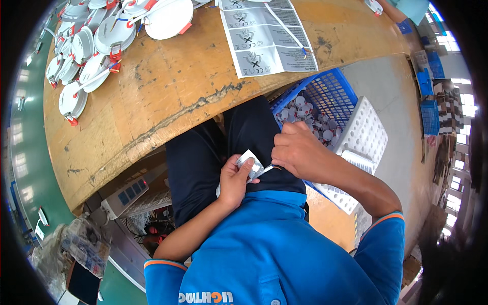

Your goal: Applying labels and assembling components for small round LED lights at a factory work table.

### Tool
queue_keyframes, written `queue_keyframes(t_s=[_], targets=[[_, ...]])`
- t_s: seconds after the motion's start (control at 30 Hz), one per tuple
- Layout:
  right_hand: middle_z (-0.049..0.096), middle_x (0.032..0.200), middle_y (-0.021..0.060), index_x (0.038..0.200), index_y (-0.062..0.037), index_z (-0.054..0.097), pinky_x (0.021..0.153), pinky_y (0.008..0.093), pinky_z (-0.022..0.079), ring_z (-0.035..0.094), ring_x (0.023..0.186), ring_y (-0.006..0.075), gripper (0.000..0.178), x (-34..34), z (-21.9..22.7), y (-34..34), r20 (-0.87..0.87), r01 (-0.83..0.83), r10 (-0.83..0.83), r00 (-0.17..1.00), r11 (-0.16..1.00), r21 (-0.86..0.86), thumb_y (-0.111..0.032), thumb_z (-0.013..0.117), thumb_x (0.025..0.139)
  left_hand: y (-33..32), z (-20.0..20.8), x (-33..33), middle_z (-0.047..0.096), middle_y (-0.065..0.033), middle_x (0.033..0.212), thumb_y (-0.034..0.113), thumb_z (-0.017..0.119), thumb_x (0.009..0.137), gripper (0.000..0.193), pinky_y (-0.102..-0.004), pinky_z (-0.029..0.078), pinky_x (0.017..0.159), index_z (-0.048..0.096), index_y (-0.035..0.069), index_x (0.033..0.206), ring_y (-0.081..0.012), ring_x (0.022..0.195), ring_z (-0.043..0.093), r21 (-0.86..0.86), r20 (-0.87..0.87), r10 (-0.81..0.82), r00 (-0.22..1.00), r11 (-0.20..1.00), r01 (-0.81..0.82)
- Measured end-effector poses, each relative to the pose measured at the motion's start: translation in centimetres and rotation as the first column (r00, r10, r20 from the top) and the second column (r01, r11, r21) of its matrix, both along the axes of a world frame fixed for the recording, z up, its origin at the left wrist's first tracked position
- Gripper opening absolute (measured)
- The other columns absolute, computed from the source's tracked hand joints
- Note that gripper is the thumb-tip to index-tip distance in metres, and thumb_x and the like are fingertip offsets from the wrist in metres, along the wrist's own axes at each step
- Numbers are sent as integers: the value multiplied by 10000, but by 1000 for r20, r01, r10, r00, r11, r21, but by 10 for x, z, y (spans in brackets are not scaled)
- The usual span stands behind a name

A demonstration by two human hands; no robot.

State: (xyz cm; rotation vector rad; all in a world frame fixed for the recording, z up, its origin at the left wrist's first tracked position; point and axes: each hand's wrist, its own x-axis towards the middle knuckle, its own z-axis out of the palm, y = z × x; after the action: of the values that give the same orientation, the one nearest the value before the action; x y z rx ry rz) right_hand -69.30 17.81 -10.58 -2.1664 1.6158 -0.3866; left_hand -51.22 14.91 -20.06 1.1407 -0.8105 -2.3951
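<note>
My left hand (234, 184) is closed round a small, flat white-and-silver piece (249, 161) with print on it, held over my lap. Its exact kind is hard to make out, as my thumb and fingers cover part of it. From its side a short white cable (268, 169) runs toward my right hand (299, 148). The fingers of that hand are curled and pinched at the cable's end, where thin dark wire tips show. Both hands are below the table's near edge, above my dark trousers.
White round downlights (96, 43) with red clips crowd the wooden table (168, 76) at far left. A printed sheet (264, 46) lies there too. Right of my legs stand a blue crate (333, 84) of small white parts and a white perforated tray (366, 132). Another person's arm (391, 11) shows far right.
</note>
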Motion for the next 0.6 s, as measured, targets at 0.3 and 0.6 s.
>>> queue_keyframes(t_s=[0.3,0.6], targets=[[445,640,21,573,-92,521,676,327,317,421,712,193,132,-2,1,-1,77,-14,12,997,1000,22,-141,620,645,2,3,2,560,-40,751,173,471,879,132,-223,497,516,495,44,862,-88,658,557,-53,-5,-7,1000,999,7],[416,660,21,642,-96,530,722,342,303,408,729,196,116,-1,2,-2,82,-18,11,997,997,78,-144,633,666,1,3,3,554,-30,744,182,466,882,138,-227,503,525,487,47,872,-84,669,563,-55,2,-15,1000,998,15]])
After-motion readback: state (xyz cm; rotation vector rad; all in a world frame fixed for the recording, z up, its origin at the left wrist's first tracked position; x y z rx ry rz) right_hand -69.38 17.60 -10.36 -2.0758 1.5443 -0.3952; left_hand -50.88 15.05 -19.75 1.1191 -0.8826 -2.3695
